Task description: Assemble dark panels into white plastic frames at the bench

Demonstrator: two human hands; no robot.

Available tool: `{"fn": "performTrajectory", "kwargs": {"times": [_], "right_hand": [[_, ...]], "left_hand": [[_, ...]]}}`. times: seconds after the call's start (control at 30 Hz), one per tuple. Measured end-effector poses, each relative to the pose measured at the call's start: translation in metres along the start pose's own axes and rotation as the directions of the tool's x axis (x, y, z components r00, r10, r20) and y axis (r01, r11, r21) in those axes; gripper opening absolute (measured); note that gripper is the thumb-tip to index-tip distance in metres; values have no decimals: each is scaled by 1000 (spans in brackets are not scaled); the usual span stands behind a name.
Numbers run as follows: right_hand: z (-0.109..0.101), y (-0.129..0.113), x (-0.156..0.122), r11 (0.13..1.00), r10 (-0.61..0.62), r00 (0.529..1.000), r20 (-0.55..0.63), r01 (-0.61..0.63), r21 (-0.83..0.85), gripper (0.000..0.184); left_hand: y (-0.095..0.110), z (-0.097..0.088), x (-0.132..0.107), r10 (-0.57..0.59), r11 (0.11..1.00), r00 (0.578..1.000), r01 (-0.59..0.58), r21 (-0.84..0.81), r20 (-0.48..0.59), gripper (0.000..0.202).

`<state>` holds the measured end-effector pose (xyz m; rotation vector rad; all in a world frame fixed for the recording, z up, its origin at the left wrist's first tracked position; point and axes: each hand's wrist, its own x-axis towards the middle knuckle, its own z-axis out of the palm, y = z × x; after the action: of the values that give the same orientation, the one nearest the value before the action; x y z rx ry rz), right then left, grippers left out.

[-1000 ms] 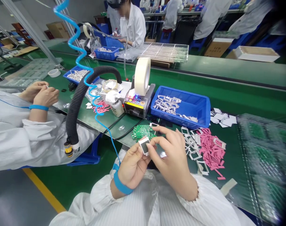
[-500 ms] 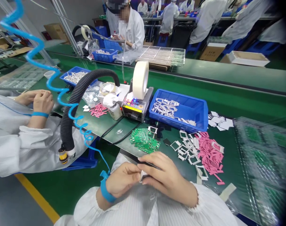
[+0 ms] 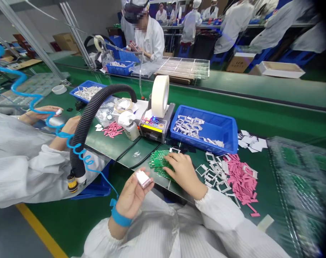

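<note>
Nearest you, your left hand wears a blue wrist strap, with a thin blue cord leading off it, probably an anti-static tether. Your left fingers curl around a small white rectangular piece, closed on it without visible strain, holding it up off the desk and tilted toward your face, as if for inspection. Your right hand lies palm-down on a loose pile of green printed circuit boards, fingers spread and slightly bent; you cannot tell whether they have hold of a board. The pile sits on the green desk within easy reach. To its right, white rectangular frames and pink strips lie spread in loose heaps, likely so each is quick to pick. Farther on, a blue plastic tray holds more frames, beside a grey tape dispenser carrying a cream tape roll. To the left, a black corrugated hose arches over the desk near a co-worker's hand.
</note>
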<state>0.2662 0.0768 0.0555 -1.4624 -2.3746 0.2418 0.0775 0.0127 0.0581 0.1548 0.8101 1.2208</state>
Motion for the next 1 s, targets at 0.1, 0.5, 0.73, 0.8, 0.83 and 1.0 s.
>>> {"fn": "performTrajectory", "kwargs": {"times": [0.1, 0.5, 0.73, 0.8, 0.83, 1.0], "right_hand": [[13, 9, 8, 999, 28, 999, 38, -26, -44, 16], [-72, -19, -15, 939, -21, 987, -158, 74, 337, 19], [-98, -58, -34, 921, -228, 931, -285, 301, 247, 20], [-99, -58, -35, 918, -244, 927, -285, 315, 240, 20], [-100, -58, -36, 916, -258, 923, -287, 328, 232, 20], [-105, -57, -42, 904, -313, 907, -283, 375, 204, 20]], "left_hand": [[5, -8, 3, 92, 994, 996, -92, 64, -1, 40], [-15, 15, 3, 253, 884, 943, -316, 344, 215, 44], [-10, 32, -11, 270, 784, 937, -348, 514, 223, 61], [-5, 37, -16, 260, 770, 939, -343, 537, 226, 50], [-4, 40, -18, 254, 766, 938, -343, 543, 234, 45], [-2, 48, -24, 287, 725, 918, -395, 564, 274, 34]]}}
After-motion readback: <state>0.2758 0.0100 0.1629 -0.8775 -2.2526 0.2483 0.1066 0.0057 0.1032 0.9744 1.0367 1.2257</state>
